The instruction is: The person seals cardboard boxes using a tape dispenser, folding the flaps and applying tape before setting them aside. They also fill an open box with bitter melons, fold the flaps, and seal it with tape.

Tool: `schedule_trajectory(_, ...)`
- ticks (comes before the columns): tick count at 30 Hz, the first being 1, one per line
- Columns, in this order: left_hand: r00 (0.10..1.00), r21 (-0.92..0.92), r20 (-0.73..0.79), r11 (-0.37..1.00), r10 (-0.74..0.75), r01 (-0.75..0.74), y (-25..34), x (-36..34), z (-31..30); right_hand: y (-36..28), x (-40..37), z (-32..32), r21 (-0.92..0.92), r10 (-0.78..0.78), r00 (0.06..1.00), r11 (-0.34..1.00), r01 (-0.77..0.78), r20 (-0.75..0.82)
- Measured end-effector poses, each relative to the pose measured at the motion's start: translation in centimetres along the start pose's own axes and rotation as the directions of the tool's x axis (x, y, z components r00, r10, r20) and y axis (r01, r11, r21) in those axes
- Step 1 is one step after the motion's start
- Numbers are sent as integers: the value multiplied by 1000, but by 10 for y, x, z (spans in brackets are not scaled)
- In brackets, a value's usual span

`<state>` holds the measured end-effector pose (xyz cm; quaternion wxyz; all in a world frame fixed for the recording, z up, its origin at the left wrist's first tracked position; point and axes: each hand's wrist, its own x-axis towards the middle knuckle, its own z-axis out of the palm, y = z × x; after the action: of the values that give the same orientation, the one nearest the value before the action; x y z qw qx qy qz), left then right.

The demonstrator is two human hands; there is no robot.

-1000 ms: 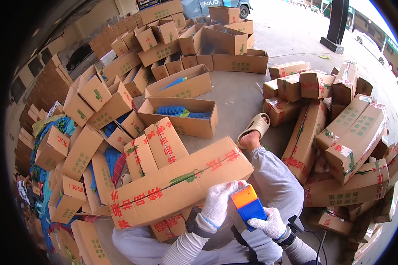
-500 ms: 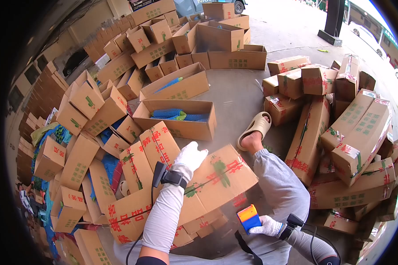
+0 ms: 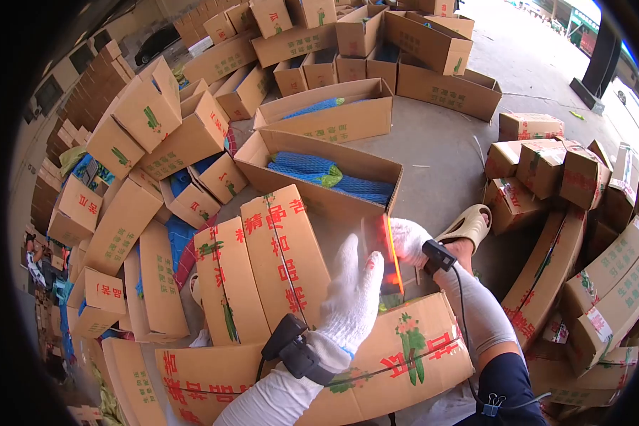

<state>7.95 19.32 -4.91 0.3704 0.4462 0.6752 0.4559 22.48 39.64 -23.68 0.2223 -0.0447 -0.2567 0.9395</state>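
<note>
My right hand (image 3: 409, 242), in a white knit glove, grips a tape dispenser (image 3: 392, 259), seen edge-on as an orange strip and blurred by motion. It is above the far edge of a closed carton (image 3: 383, 369) with red characters and a green gourd print, which lies across my front. Over that carton, my gloved left hand (image 3: 351, 291) is raised with its fingers stretched and apart, holding nothing. Beyond my left hand, two more printed cartons (image 3: 282, 259) stand side by side.
An open carton (image 3: 319, 195) with blue-netted green produce (image 3: 334, 174) lies ahead; another open carton (image 3: 326, 113) is behind it. Several open cartons are stacked at the left and back. Closed, taped cartons (image 3: 547, 273) are piled at the right, near my sandalled foot (image 3: 465, 226).
My right hand has brought the tape dispenser up and left from low on the right to the carton's far edge. My left hand has lifted and opened. The view has shifted left.
</note>
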Motion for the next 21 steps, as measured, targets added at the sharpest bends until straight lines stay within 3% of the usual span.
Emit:
schedule_trajectory(1,998,-25,-54,999,-27,25,3,1,-1,-33,31,12,-474,-135,991,873,117,-5)
schedule_trajectory(2,993,-53,-106,998,-46,40,5,3,-2,-68,46,58,-646,-153,987,750,143,41)
schedule_trajectory(3,997,134,-70,991,36,-26,-28,6,3,-103,62,105,-787,-171,981,593,173,87)
schedule_trajectory(4,997,-189,-17,979,-75,70,-19,5,-1,-115,63,122,-938,-166,937,116,327,306)
schedule_trajectory(5,986,-490,71,856,-152,167,-1,7,-4,-127,64,138,-820,-152,847,-383,425,510)
schedule_trajectory(6,964,-727,184,633,-193,266,12,6,-4,-122,53,170,-679,-102,789,-584,445,605)
schedule_trajectory(8,967,-787,187,562,-172,252,-31,14,5,-93,29,188,-654,-114,749,-584,481,653)
schedule_trajectory(10,876,-671,468,599,-114,437,-13,9,-16,-68,-5,208,-528,-171,614,-712,463,770)
schedule_trajectory(11,942,-506,324,824,-92,255,-18,9,-8,-56,-28,196,-551,-119,704,-718,425,700)
schedule_trajectory(12,983,-242,171,964,-68,109,-22,9,0,-52,-46,202,-579,-130,719,-697,423,683)
schedule_trajectory(13,971,-100,232,992,-51,76,-14,7,-5,-48,-64,208,-606,-141,733,-675,420,665)
schedule_trajectory(14,954,43,297,999,-34,22,-5,5,-7,-44,-73,205,-603,-94,685,-571,557,722)
schedule_trajectory(15,960,1,275,998,-57,59,-1,-1,-3,-32,-90,207,-618,-97,690,-546,566,717)
schedule_trajectory(16,935,315,328,918,132,-241,-6,3,-6,-23,-104,219,-628,-99,695,-533,567,712)
schedule_trajectory(17,935,296,333,929,119,-223,10,-6,-8,-24,-117,232,-640,-170,676,-544,543,717)
schedule_trajectory(18,890,239,419,923,181,-300,31,-23,-14,-25,-131,243,-649,-235,650,-556,519,722)
schedule_trajectory(19,863,377,466,838,196,-394,52,-50,-25,-7,-143,210,-879,-473,746,-338,337,468)
schedule_trajectory(20,772,520,547,591,324,-617,51,-71,-33,11,-154,178,-979,-673,734,71,190,94)
schedule_trajectory(21,710,602,625,378,325,-703,53,-89,-50,29,-166,147,-890,-748,619,425,167,-241)
